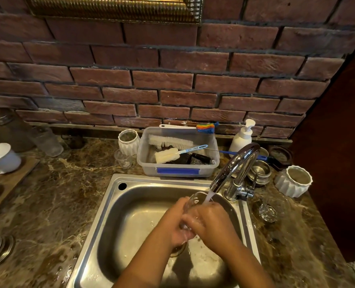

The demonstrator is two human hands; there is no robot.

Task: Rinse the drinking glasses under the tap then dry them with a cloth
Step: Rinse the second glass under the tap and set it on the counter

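Currently rinsing. Left hand (177, 223) and right hand (213, 220) both curl round one glass (194, 201), its mouth tipped toward 1 o'clock into the stream from the tap (235, 163). My read: step one in hand, drying not begun. Next move calls for draining the glass, then a cloth; I see none. Sink (110, 215) beneath. From the hands: brush tub (178, 171) at 12, small glass (123, 161) at 11, second glass (268, 213) at 3, on the marble counter (58, 194). Brick wall (172, 80) behind.

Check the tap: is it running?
On. Water streams from the tap onto the glass gripped by the left hand and right hand.
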